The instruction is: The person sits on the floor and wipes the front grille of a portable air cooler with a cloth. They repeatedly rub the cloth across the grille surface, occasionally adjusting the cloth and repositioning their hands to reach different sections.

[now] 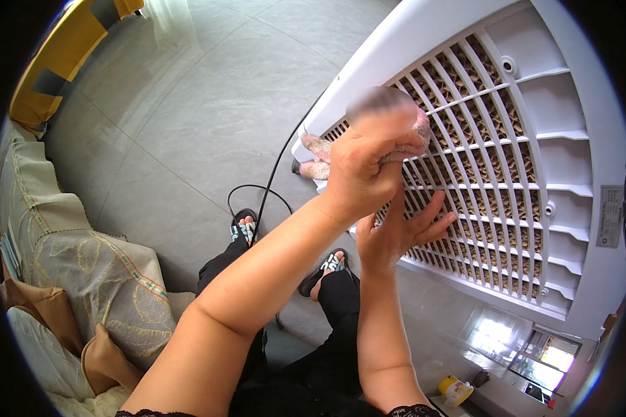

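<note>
A large white appliance, apparently an air cooler (431,35), stands tilted in view at the right. Its slatted grille (490,201) has a brown honeycomb-like pad behind it. My left hand (362,167) is closed on a pink and white fluffy cloth (421,128), in front of the grille's left part. Pinkish cloth ends (314,170) also show to the left of that hand, by the appliance's edge. Just below, my right hand (396,236) has its fingers spread in front of the slats, holding nothing. A blurred patch above my left hand hides detail.
A black cord (275,174) runs from the appliance down past my slippered feet (327,267) on the grey tile floor (174,132). A sofa with a beige cover (90,278) is at the left. Yellow fabric (73,52) hangs at the upper left. A yellow-white bucket (454,391) sits lower right.
</note>
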